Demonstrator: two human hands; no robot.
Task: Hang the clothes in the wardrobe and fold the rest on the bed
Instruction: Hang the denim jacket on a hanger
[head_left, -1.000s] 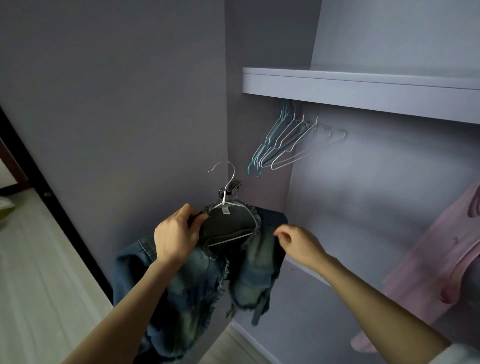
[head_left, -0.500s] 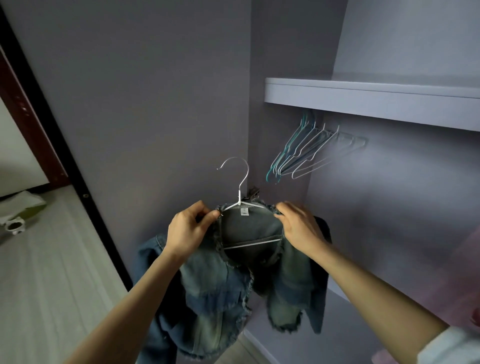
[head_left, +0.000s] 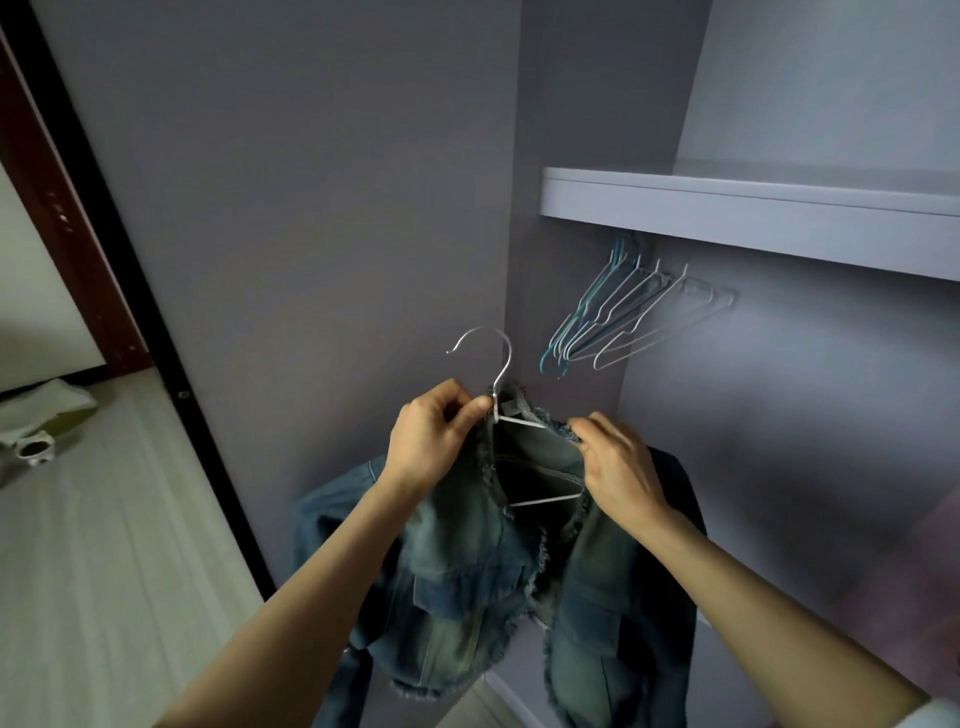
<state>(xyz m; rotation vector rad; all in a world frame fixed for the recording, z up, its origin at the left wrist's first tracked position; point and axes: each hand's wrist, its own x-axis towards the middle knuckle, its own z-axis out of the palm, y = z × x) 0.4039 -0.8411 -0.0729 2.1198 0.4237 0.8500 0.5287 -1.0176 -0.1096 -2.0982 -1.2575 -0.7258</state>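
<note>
Below the spare hangers (head_left: 618, 317), both hands pinch the jacket (head_left: 467, 561) collar, left hand (head_left: 434, 439) nearest the upright hook (head_left: 491, 353), right hand (head_left: 618, 467) farther right.

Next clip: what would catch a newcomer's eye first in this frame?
The faded denim jacket on a white wire hanger, held up at centre frame: the left hand pinches the collar by the hook, the right hand grips the other shoulder. Behind, empty hangers cluster under the wardrobe shelf.
</note>
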